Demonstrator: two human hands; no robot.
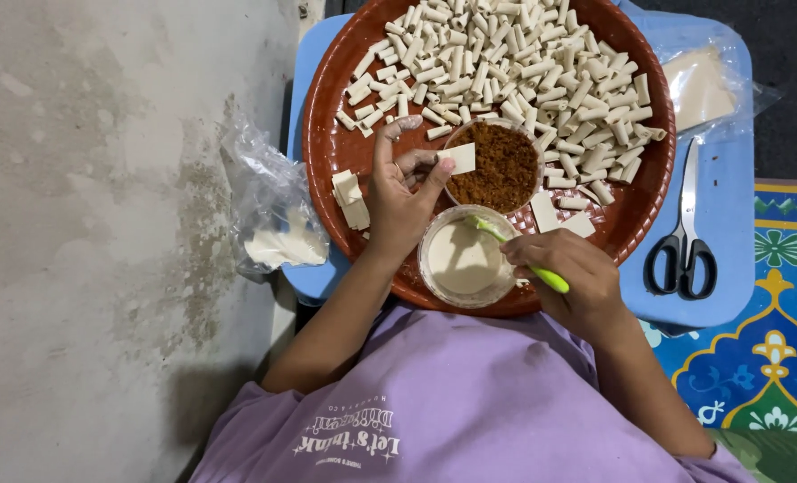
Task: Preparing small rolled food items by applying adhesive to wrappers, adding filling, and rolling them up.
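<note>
Left hand (398,192) pinches a small pale wrapper square (461,158) over the bowl of brown filling (503,170). Right hand (564,277), closed around a green brush (517,255), dips it into the paste cup (461,261) on the brown tray (327,143).

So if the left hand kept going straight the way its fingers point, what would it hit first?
Probably the pile of small rolled pastry tubes on the round brown tray. The left hand, holding a small pale wrapper square, points up-tray; depth is unclear.

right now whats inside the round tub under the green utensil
The round tub holds a smooth pale paste, with the green utensil tip dipped in from the right hand. The paste covers the tub's bottom, so its depth cannot be seen.
</note>
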